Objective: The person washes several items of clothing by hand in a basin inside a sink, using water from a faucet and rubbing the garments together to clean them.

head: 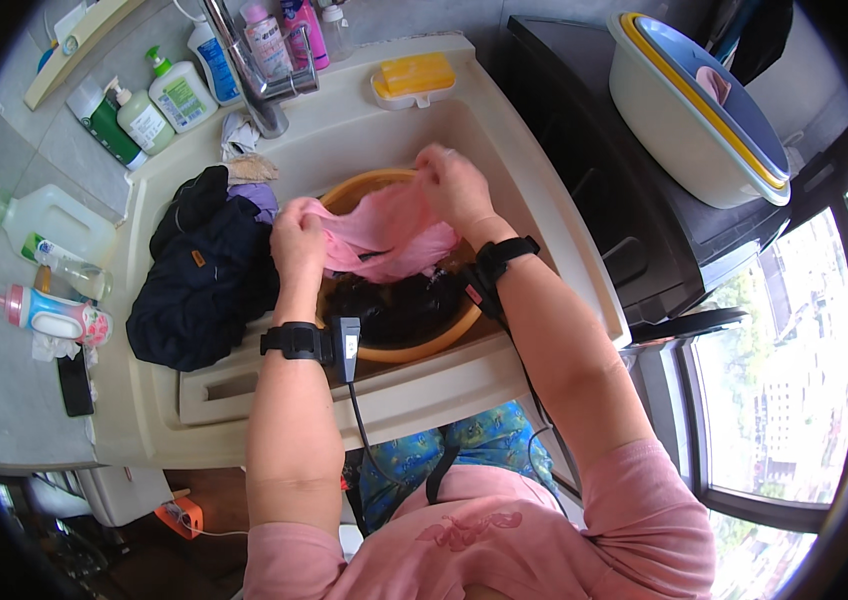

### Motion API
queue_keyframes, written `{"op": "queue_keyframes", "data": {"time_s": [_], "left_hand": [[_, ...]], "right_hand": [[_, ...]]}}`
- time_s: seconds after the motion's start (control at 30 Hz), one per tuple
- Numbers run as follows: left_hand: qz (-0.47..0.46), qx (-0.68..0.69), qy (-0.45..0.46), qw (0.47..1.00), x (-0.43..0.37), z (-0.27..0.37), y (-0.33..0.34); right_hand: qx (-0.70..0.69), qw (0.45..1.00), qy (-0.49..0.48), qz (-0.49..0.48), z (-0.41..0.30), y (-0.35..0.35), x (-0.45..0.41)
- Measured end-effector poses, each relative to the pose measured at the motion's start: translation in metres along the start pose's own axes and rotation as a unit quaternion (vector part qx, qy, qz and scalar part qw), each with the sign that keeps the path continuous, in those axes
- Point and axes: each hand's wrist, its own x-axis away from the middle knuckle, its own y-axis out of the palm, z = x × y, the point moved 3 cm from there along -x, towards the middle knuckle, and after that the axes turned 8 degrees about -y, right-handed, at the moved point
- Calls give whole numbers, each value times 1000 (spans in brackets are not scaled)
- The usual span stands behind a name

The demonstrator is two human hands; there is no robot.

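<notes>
A pink cloth garment (394, 232) is spread between my two hands above an orange basin (439, 343). My left hand (298, 238) pinches its left edge, while my right hand (455, 186) grips the upper right edge. Below the garment, dark wet fabric (401, 307) lies in the basin's water. The basin stands inside a cream laundry sink (424, 124). Beside my left hand, dark navy clothes (198, 285) are heaped on the sink's ridged side, with a purple cloth (257, 201) showing behind them.
A chrome faucet (247, 75) rises at the back, near several pump bottles (182, 94). Yellow soap bars (416, 73) rest on a white dish. Stacked basins (664, 112) stand on a black cabinet (581, 150) at right. A phone (75, 384) lies on the left ledge. Cables hang from both wrist straps.
</notes>
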Motion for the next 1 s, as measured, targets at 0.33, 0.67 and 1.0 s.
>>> {"op": "queue_keyframes", "data": {"time_s": [0.33, 0.67, 1.0], "left_hand": [[-454, -342, 19, 823, 43, -35, 48], [-424, -213, -96, 875, 42, -38, 35], [-367, 179, -175, 896, 31, -9, 33]], "right_hand": [[215, 900, -55, -375, 12, 64, 57], [128, 878, 73, -455, 2, 43, 38], [-615, 748, 188, -166, -60, 24, 7]]}}
